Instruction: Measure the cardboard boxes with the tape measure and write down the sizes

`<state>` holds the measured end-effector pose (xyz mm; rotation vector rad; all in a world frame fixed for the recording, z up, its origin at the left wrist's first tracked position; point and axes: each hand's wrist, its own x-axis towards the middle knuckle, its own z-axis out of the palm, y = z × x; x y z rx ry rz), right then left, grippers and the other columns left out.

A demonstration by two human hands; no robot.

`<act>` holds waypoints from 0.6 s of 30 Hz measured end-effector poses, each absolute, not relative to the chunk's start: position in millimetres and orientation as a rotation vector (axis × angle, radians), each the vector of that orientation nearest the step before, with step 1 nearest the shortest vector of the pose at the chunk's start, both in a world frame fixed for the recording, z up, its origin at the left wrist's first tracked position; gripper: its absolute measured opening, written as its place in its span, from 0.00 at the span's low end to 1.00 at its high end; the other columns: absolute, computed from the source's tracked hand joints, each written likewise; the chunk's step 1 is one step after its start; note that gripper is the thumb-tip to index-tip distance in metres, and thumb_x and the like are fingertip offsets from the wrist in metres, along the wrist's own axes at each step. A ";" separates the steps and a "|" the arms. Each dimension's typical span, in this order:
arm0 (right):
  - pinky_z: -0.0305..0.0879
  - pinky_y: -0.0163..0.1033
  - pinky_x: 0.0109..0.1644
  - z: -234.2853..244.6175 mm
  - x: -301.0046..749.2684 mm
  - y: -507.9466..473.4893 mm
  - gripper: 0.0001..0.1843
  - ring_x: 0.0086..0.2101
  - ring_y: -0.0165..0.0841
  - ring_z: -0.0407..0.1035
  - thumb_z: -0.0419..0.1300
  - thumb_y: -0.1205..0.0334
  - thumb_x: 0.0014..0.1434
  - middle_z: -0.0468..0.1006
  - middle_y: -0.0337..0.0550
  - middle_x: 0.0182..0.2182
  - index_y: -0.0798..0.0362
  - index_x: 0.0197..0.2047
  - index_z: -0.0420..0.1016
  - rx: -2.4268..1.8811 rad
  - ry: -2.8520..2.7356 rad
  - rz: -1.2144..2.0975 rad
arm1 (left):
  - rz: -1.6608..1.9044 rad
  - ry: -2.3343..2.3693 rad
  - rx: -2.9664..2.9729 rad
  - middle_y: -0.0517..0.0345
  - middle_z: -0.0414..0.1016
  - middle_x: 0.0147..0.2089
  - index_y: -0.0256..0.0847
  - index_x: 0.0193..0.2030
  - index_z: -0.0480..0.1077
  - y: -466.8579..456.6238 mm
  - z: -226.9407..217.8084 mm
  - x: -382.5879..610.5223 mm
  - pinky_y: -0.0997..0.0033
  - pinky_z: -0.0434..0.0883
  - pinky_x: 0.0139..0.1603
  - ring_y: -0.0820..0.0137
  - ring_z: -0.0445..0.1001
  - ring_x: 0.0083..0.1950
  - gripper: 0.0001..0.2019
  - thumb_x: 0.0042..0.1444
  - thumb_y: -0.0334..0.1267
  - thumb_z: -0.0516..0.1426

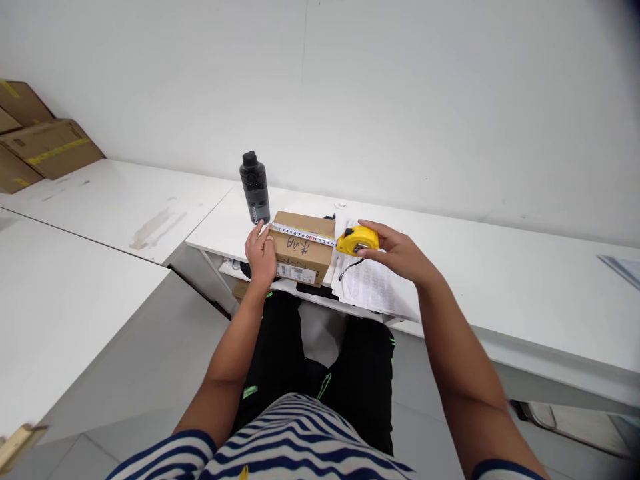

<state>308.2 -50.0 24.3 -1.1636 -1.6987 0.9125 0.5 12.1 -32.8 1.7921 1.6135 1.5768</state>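
Note:
A small brown cardboard box (299,259) with handwriting and a white label sits near the front edge of the white desk. Across its top lies the pulled-out metal blade (303,234) of a yellow tape measure (361,239). My left hand (261,257) is closed at the box's left edge, its fingers pressing the end of the blade against the box. Just past the right edge, my right hand (397,253) grips the yellow case between thumb and fingers. A black strap hangs from the case over printed papers (367,283).
A dark water bottle (255,190) stands upright behind the box on the left. Larger cartons (55,150) are stacked at the far left against the wall. A low shelf (235,270) runs beneath the desktop, and a flat grey item (620,268) lies at the right.

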 end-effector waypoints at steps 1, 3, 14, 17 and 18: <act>0.67 0.55 0.62 26.2 304.1 -49.8 0.39 0.55 0.45 0.71 0.70 0.49 0.52 0.72 0.46 0.60 0.41 0.66 0.66 -1.177 -1.701 0.895 | 1.580 1.592 1.773 0.56 0.67 0.66 0.47 0.58 0.73 11.9 -32.7 0.9 0.56 0.57 0.72 0.64 0.62 0.68 0.20 0.65 0.36 0.47; 0.66 0.56 0.63 33.2 291.9 -49.3 0.38 0.56 0.45 0.70 0.69 0.49 0.53 0.72 0.46 0.60 0.42 0.66 0.66 -1.217 -1.716 0.808 | 1.583 1.540 1.725 0.54 0.67 0.66 0.45 0.56 0.74 11.0 -31.8 2.1 0.58 0.58 0.71 0.64 0.63 0.68 0.19 0.65 0.36 0.46; 0.67 0.55 0.61 46.7 226.4 -29.4 0.33 0.56 0.46 0.69 0.62 0.43 0.59 0.73 0.49 0.59 0.46 0.65 0.68 -1.114 -1.824 0.537 | 1.533 1.301 1.405 0.49 0.67 0.66 0.45 0.66 0.60 -2.1 -32.2 1.1 0.62 0.66 0.64 0.63 0.67 0.65 0.23 0.66 0.44 0.48; 0.68 0.52 0.60 31.2 222.7 -29.8 0.40 0.55 0.45 0.70 0.62 0.41 0.57 0.70 0.50 0.61 0.48 0.68 0.62 -1.098 -1.607 0.620 | 1.522 1.224 1.239 0.50 0.73 0.59 0.45 0.65 0.61 -1.0 -36.3 -10.1 0.64 0.71 0.55 0.63 0.73 0.56 0.24 0.64 0.48 0.51; 0.68 0.51 0.59 26.1 221.0 -30.2 0.42 0.55 0.44 0.70 0.62 0.40 0.57 0.69 0.50 0.62 0.49 0.70 0.59 -1.092 -1.498 0.642 | 1.569 1.186 1.153 0.51 0.74 0.55 0.45 0.63 0.63 1.4 -38.1 -14.0 0.65 0.72 0.52 0.63 0.75 0.53 0.24 0.63 0.49 0.53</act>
